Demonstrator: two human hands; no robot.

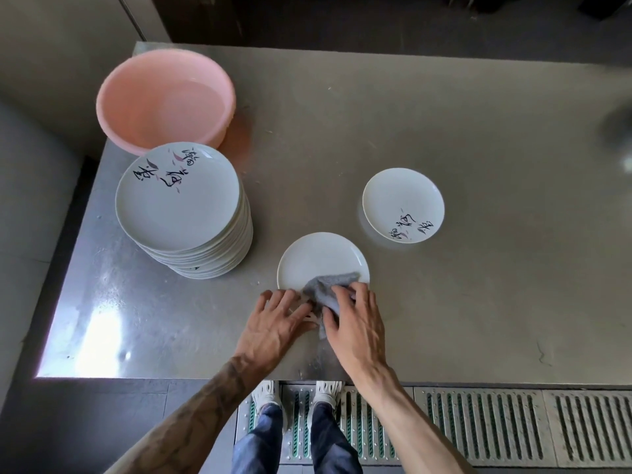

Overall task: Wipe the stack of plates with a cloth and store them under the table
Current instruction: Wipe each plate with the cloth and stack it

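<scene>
A tall stack of white plates (181, 206) with black brush lettering stands at the left of the steel table (444, 131). One white plate (318, 258) lies in front of me. My right hand (355, 319) grips a grey cloth (328, 285) on that plate's near edge. My left hand (277, 319) rests beside it, fingers spread flat over the plate's near left rim. Another single plate (403, 203), lettering showing, sits apart to the right.
A pink plastic basin (164, 100) holding water stands behind the stack at the table's left rear corner. The table's front edge runs just above my feet (297, 395), which stand on a metal floor grate (478, 425). A wall lies to the left.
</scene>
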